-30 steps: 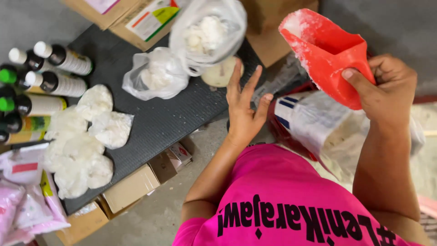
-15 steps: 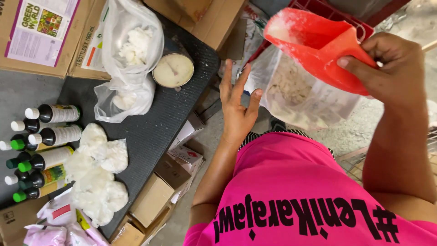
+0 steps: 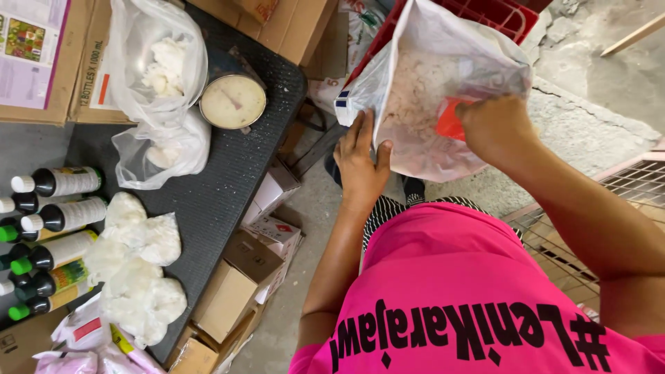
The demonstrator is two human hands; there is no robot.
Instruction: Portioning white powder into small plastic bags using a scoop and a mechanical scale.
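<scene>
A big clear plastic sack (image 3: 443,83) of pale powder stands open inside a red crate (image 3: 506,17). My left hand (image 3: 360,163) grips the sack's near edge and holds it open. My right hand (image 3: 495,128) reaches down into the sack, closed around a red plastic scoop (image 3: 450,119) that is partly buried behind the plastic. Most of the scoop is hidden by the sack and my hand.
A dark table (image 3: 222,173) on the left carries a round dial scale (image 3: 233,101), clear bags of white lumps (image 3: 156,76), small tied packets (image 3: 142,239) and several dark bottles (image 3: 59,215). Cardboard boxes (image 3: 235,291) sit under the table. A wire rack (image 3: 575,242) lies at the right.
My right hand has brought the red scoop down from the air into the sack. My left hand has moved from open in the air to gripping the sack's edge.
</scene>
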